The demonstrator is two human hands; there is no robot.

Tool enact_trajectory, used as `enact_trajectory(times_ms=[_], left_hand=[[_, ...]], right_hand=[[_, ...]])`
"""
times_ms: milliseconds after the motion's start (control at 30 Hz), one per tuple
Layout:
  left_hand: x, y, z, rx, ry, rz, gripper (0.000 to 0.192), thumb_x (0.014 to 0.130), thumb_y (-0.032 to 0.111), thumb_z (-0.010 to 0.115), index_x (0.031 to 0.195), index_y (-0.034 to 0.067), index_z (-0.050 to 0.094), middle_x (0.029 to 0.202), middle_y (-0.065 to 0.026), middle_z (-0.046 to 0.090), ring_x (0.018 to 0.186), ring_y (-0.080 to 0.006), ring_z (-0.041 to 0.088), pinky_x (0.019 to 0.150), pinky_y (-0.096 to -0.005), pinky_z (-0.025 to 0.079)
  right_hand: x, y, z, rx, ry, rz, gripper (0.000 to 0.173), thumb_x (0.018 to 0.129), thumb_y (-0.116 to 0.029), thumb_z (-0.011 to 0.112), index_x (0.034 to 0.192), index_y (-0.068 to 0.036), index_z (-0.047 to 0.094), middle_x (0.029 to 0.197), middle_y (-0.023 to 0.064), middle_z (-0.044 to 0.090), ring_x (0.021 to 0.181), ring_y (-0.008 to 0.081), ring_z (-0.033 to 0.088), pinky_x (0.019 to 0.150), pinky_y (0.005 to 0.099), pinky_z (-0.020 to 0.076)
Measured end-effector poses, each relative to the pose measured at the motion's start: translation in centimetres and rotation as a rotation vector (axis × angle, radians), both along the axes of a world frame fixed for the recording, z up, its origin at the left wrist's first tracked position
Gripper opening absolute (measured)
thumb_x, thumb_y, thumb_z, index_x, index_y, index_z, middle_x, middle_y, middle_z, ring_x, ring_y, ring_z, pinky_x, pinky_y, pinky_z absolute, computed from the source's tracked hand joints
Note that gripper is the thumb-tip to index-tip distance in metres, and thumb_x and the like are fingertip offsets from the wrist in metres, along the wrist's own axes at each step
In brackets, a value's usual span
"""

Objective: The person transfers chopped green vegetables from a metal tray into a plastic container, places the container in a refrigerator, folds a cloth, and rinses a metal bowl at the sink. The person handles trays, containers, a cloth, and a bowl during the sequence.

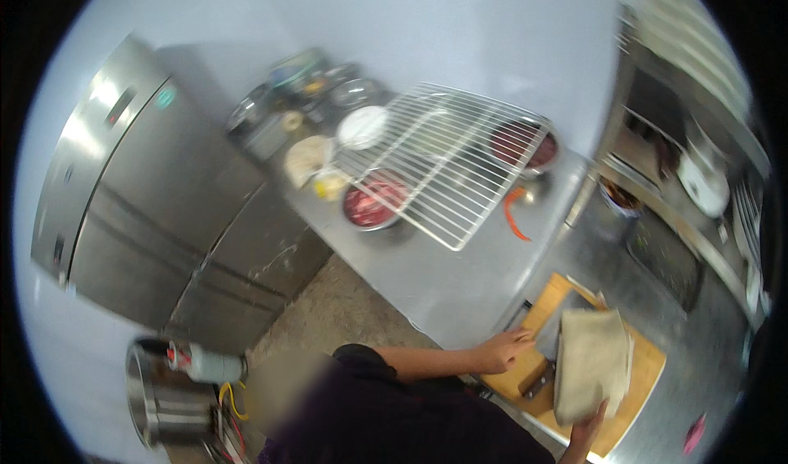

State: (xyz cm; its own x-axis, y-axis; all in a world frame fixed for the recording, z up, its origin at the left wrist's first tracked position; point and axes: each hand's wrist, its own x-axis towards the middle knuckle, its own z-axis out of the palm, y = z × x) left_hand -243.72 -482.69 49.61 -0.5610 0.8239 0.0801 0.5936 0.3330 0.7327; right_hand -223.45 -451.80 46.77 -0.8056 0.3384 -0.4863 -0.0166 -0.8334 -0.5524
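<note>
A folded beige cloth (591, 362) lies over a wooden cutting board (637, 372). My right hand (592, 428) grips the cloth at its near edge. Partly under the cloth is a cleaver or wide knife; its dark riveted handle (538, 382) points towards me and its grey blade (550, 332) shows beside the cloth. My left hand (508, 348) is above the board's left edge, close to the blade, fingers bent. Blur hides whether it holds anything.
A steel table (425, 279) carries a wire rack (455, 162), a bowl of raw meat (374, 202), a second bowl with dark red contents (542, 150) and a red pepper (514, 215). A steel refrigerator (178, 199) stands left. A shelf holds a white scale (703, 178).
</note>
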Motion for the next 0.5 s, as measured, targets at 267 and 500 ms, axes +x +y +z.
enact_trajectory(times_ms=[267,500], left_hand=[[4.0,-25.4,4.9,-0.052,-0.086,0.618,0.05,0.07,0.004,0.056,0.12,0.006,0.053,0.131,-0.0179,0.046,0.121,-0.0346,0.044,0.1,-0.0396,0.038],[6.1,-49.0,5.3,0.016,-0.068,0.861,0.049,0.074,0.009,0.06,0.122,0.01,0.055,0.13,-0.0142,0.049,0.118,-0.0308,0.049,0.096,-0.0375,0.043]], right_hand=[[-4.2,-6.4,3.9,0.355,-0.231,-0.055,0.068,0.084,-0.043,0.056,0.133,0.002,0.038,0.128,0.0177,0.048,0.114,0.0324,0.049,0.097,0.043,0.0407],[-11.3,-22.2,15.7,0.657,-0.199,-0.016,0.074,0.082,-0.042,0.057,0.135,0.004,0.034,0.129,0.0204,0.046,0.117,0.035,0.045,0.101,0.0447,0.0361]])
